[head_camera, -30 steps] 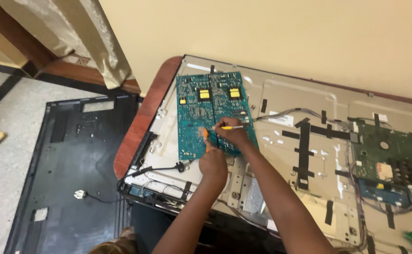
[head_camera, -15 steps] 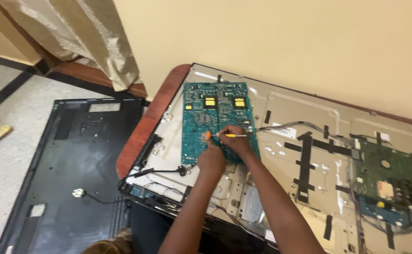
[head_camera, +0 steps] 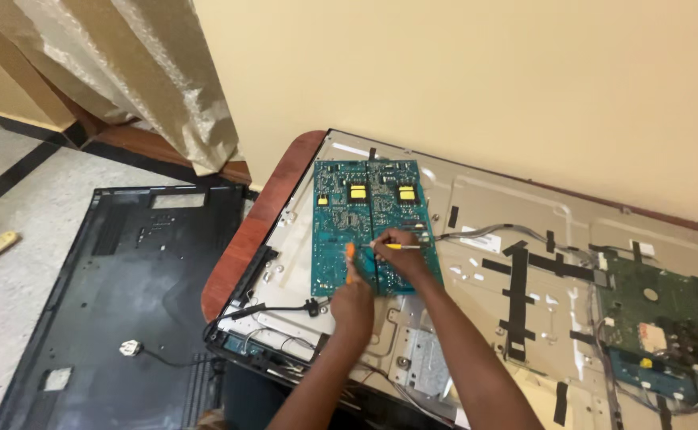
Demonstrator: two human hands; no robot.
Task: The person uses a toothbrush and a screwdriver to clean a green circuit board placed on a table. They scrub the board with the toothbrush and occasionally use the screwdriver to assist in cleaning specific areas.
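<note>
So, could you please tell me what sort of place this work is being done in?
Probably a room in a home or small repair shop, not a factory: an opened flat-panel television lies on a wooden table, its black back cover on a speckled floor, beside a curtain.

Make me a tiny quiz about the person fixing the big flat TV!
1. True or false: both hands are over the teal circuit board.
2. What colour is the tool handle in the left hand? A) orange B) purple C) white
3. Fill in: the black back cover lies on the ____.

Key: 1. True; the right hand holds a thin yellow tool there. 2. A. 3. floor.
</note>
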